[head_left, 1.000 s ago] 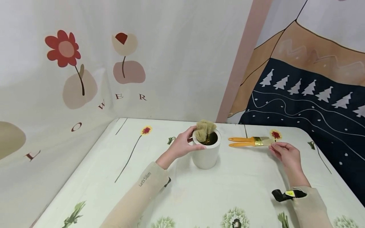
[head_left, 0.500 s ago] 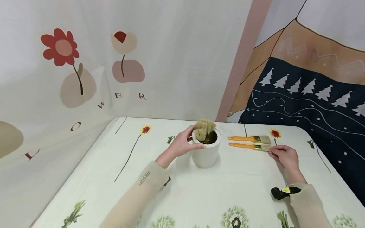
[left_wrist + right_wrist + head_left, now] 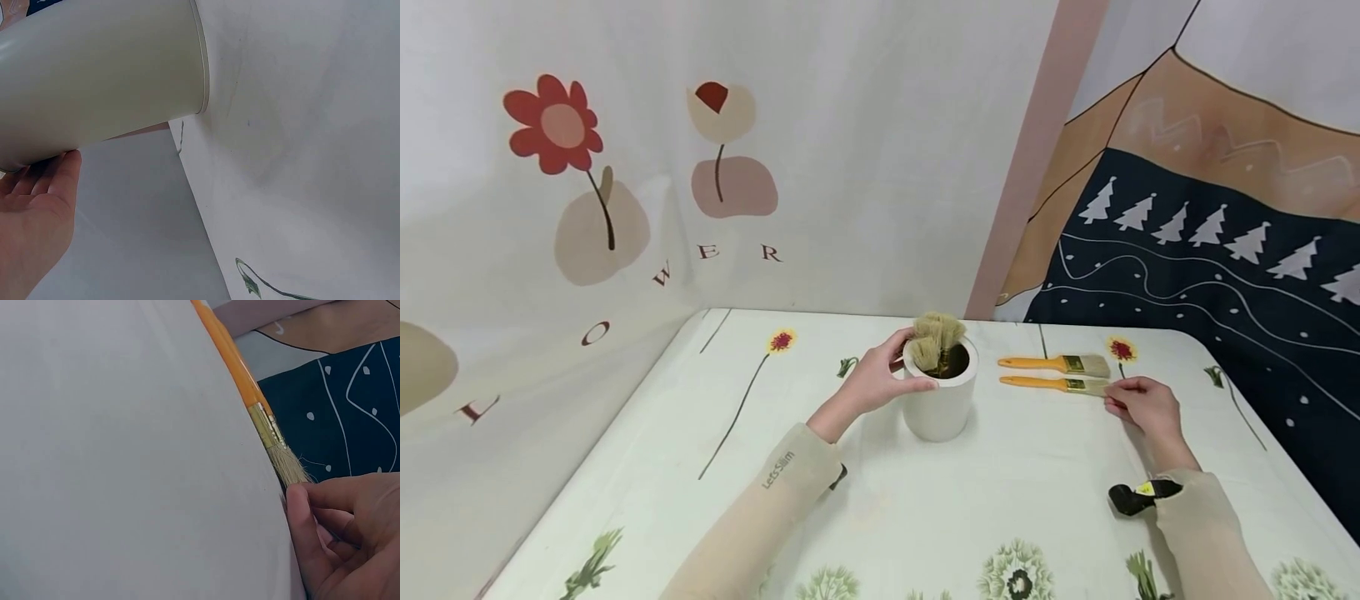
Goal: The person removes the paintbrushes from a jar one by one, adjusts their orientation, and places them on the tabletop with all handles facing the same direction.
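My left hand [image 3: 880, 379] holds a white cylindrical pot [image 3: 938, 412] by its rim, thumb across the front and fingers round the back. Bristle heads of brushes [image 3: 936, 337] stick up from the pot's dark opening; their handles are hidden inside. To the right, my right hand [image 3: 1150, 410] pinches the bristle tips of a paintbrush [image 3: 1033, 382] with an orange handle, lying flat. A wider orange-handled paintbrush [image 3: 1030, 363] lies parallel just behind it, apart from the hand. In the right wrist view, thumb and forefinger meet at the bristles [image 3: 289, 467].
A white tablecloth [image 3: 925, 517] with printed flowers covers the table. Its back edge meets a hanging white cloth [image 3: 865, 167] with flower prints. At the right hangs a dark blue cloth [image 3: 1210, 308] with white trees.
A second ago the two brushes lay touching at their bristle ends. The near brush has turned towards me, so both now lie apart and parallel. The left hand has stayed on the pot.
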A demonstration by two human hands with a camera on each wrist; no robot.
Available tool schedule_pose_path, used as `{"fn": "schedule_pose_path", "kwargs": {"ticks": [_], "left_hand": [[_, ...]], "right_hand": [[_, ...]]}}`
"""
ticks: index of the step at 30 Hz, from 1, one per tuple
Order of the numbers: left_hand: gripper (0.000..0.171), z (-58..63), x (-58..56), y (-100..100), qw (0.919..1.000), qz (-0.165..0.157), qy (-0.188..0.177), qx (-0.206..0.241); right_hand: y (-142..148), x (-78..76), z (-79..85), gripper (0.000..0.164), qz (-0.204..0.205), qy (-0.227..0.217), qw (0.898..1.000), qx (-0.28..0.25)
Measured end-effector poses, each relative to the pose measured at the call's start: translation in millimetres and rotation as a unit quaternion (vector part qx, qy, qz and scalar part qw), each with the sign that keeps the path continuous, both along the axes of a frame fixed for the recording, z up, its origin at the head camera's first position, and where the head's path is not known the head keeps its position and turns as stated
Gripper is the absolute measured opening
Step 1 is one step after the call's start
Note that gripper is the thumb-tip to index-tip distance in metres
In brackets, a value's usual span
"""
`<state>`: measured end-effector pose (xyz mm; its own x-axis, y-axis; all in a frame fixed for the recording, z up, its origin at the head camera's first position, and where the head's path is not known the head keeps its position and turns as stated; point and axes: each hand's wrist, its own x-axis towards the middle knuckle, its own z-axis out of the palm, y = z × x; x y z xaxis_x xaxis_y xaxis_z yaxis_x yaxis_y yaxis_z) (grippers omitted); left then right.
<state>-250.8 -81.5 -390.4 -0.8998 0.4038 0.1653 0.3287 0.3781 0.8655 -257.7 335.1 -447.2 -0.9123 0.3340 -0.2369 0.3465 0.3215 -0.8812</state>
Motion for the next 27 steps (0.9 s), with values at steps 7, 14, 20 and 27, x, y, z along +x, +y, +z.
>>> {"fn": "schedule_pose_path", "kwargs": {"ticks": [7,14,20,27], "left_hand": [[0.085,-1.3,-0.4,-1.4,1.0000,0.005,-0.005,0.001],[0.082,-2.8,-1.0,1.1,0.9999,-0.006,0.004,0.012],[0.082,-2.0,0.8,1.0,1.0000,-0.003,0.004,0.006],[0.082,-1.5,0.5,0.5,1.0000,0.002,0.004,0.007]], "right_hand": [[-1.4,-1.5,-0.6,0.028,-0.010,-0.008,1.000,0.005],[0.4,1.7,1.5,0.035,-0.015,0.002,1.000,-0.004],[-0.4,4.0,11.0,0.027,-0.015,0.009,1.000,-0.026],[-12.1,-1.8,27.1,0.023,-0.011,0.045,0.999,-0.021]]}}
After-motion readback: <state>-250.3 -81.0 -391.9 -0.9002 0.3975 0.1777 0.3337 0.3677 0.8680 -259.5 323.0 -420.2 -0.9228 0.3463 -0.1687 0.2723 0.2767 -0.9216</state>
